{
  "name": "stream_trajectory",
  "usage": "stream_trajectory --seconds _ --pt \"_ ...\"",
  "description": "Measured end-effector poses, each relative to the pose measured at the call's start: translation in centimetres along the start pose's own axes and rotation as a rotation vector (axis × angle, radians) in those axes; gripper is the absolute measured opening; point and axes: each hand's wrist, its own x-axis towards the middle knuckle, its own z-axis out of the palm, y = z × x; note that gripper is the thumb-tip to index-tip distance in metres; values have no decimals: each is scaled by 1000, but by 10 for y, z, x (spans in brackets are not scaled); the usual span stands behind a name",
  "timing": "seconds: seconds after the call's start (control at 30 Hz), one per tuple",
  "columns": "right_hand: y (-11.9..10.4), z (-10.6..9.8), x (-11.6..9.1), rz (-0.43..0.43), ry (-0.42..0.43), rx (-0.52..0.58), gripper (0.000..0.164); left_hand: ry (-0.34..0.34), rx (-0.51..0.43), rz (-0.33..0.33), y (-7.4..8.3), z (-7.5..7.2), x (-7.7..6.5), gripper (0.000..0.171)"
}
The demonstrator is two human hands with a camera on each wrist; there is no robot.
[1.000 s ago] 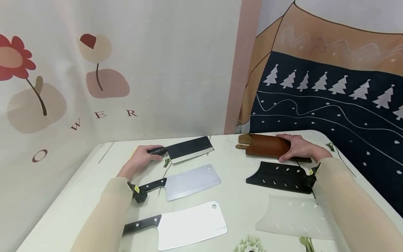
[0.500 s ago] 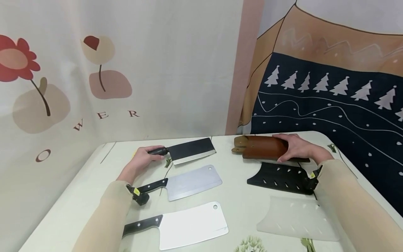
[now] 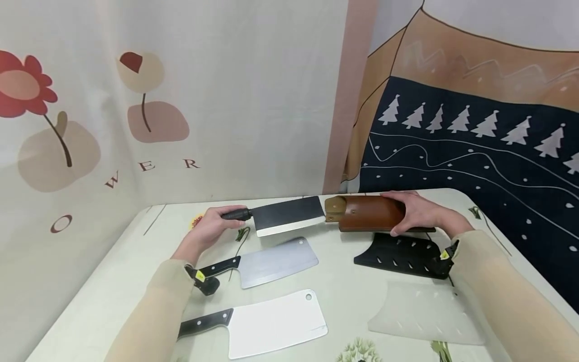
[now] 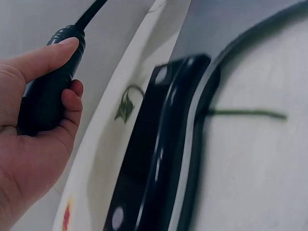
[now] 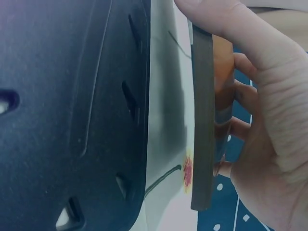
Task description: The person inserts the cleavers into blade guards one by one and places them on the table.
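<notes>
My left hand (image 3: 213,227) grips the black handle (image 4: 53,91) of a dark-bladed cleaver (image 3: 287,213) with a bright cutting edge. The blade's far end reaches the open, tan-flapped end of a brown leather sheath (image 3: 368,212); whether its tip is inside cannot be told. Around the sheath's other end curls my right hand (image 3: 420,213), its thumb on the near side and fingers on the far side in the right wrist view. A grey cleaver (image 3: 280,261) with a black riveted handle lies just in front of the left hand.
Nearest me lies a shiny cleaver (image 3: 276,324). On the right are a black slotted blade guard (image 3: 398,255) and, closer, a translucent white guard (image 3: 422,314). A printed curtain (image 3: 253,100) hangs behind the table's back edge.
Both hands have come closer together: the dark cleaver moved right and the leather sheath moved left, so the gap between them has closed. The other cleavers and guards stay put.
</notes>
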Motion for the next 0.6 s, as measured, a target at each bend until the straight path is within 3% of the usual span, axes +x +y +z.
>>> stream_trajectory --seconds 0.33,0.6 --pt "-10 -2 -2 -3 1 -11 105 -51 -9 10 11 11 1 54" --pt "-16 -2 -2 -21 -5 10 105 -70 -17 -4 8 10 2 53"
